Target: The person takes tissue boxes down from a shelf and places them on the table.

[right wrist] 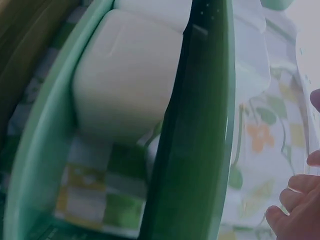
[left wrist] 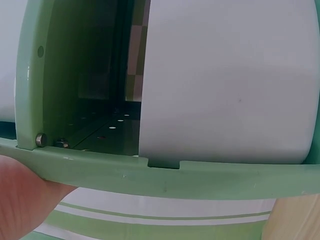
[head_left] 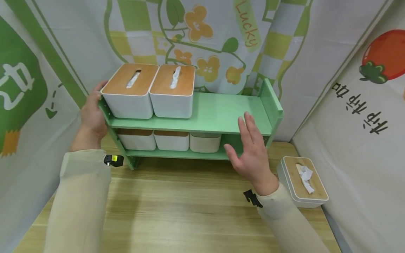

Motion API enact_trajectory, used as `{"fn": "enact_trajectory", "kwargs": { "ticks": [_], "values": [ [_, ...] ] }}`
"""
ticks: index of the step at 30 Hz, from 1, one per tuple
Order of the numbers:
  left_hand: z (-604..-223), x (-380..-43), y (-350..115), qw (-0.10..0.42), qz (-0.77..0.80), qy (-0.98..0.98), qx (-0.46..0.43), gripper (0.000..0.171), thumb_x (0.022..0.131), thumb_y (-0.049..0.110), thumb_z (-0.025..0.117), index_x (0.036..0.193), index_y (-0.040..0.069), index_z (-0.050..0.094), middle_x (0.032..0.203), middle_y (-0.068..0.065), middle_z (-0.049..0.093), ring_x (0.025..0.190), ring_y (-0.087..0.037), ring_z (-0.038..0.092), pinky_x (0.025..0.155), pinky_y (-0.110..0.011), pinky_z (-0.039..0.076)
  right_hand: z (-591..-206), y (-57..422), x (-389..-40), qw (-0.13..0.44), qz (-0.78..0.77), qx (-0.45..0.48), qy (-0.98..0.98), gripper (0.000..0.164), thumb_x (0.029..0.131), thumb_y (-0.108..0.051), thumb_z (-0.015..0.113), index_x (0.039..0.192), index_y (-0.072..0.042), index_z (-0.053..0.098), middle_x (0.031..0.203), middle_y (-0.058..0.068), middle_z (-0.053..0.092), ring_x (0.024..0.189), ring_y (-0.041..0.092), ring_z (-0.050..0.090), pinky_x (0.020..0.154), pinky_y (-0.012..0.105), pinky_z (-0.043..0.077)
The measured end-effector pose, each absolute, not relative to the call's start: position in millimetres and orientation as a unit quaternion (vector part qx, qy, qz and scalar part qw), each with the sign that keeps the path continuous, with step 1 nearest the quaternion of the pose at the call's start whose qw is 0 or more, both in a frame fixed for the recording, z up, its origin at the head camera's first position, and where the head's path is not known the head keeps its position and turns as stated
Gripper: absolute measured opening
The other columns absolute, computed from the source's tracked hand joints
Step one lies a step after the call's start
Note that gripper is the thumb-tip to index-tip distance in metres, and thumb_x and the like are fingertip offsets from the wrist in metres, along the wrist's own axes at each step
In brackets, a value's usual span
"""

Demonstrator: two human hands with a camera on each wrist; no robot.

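Observation:
My left hand [head_left: 93, 117] grips the left side panel of a green two-tier shelf [head_left: 224, 112], with its fingers partly hidden behind a tissue box. In the left wrist view part of that hand [left wrist: 22, 200] shows against the green edge. Two white tissue boxes [head_left: 128, 105] [head_left: 172, 106] with wooden lids stand side by side at the left of the upper tier, tissue showing in their slots. My right hand [head_left: 253, 156] is raised in front of the shelf's right part, fingers straight, holding nothing. In the right wrist view its fingers [right wrist: 300, 192] appear at the right edge.
On the lower tier stand two white boxes with brown tops [head_left: 137, 142] [head_left: 172, 142] and a cream box [head_left: 205, 144]. Another wooden-lidded tissue box [head_left: 294, 181] sits right of the shelf on the wooden table [head_left: 183, 207]. Printed curtains [head_left: 341, 147] enclose the table.

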State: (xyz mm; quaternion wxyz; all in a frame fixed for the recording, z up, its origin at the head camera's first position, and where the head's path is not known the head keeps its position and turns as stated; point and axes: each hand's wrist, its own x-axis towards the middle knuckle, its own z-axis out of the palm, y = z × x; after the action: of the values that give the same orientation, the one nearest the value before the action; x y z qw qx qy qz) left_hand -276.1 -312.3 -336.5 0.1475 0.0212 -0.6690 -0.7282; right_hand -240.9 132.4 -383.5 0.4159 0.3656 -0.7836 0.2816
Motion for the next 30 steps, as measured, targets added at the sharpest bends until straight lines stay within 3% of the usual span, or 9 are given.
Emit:
{"fn": "enact_trajectory", "kwargs": {
  "ticks": [11,16,21,26,30],
  "values": [
    [-334,-277,-311,0.152,-0.726,-0.67,0.026,0.049,0.106,0.042,0.021,0.152,0.04,0.038,0.159,-0.001,0.026,0.14,-0.027,0.027,0.112,-0.044,0.027,-359,79,-264,0.413,0.252,0.429,-0.763,0.072,0.102,-0.044,0.05,0.147,0.011,0.038,0.154,0.029,0.031,0.142,0.042,0.027,0.114,0.052,0.023],
    [-336,-278,-310,0.153,-0.719,-0.677,0.028,0.05,0.106,0.042,0.02,0.152,0.04,0.037,0.159,0.0,0.026,0.14,-0.026,0.027,0.113,-0.045,0.025,-354,56,-268,0.392,0.234,0.441,-0.773,0.071,0.098,-0.037,0.057,0.148,0.008,0.036,0.153,0.029,0.031,0.143,0.041,0.026,0.115,0.05,0.021],
    [-337,-279,-310,0.156,-0.715,-0.681,0.018,0.05,0.106,0.042,0.019,0.153,0.04,0.037,0.159,-0.001,0.027,0.139,-0.026,0.028,0.112,-0.044,0.027,-337,36,-271,0.347,0.202,0.429,-0.809,0.075,0.095,-0.034,0.062,0.152,0.004,0.032,0.158,0.023,0.026,0.147,0.034,0.018,0.117,0.048,0.017],
    [-338,-280,-311,0.158,-0.714,-0.682,0.016,0.05,0.106,0.041,0.019,0.152,0.039,0.037,0.158,0.0,0.028,0.138,-0.026,0.028,0.112,-0.044,0.027,-316,20,-279,0.268,0.136,0.391,-0.87,0.073,0.1,-0.039,0.055,0.156,-0.002,0.028,0.162,0.013,0.023,0.15,0.024,0.009,0.119,0.043,0.006],
    [-338,-279,-312,0.159,-0.717,-0.679,0.014,0.05,0.105,0.04,0.019,0.153,0.039,0.036,0.159,0.0,0.027,0.14,-0.025,0.027,0.113,-0.044,0.025,-310,13,-289,0.225,0.094,0.378,-0.893,0.067,0.102,-0.039,0.05,0.157,-0.005,0.028,0.162,0.01,0.022,0.149,0.021,0.01,0.119,0.043,0.004]
  ]
}}
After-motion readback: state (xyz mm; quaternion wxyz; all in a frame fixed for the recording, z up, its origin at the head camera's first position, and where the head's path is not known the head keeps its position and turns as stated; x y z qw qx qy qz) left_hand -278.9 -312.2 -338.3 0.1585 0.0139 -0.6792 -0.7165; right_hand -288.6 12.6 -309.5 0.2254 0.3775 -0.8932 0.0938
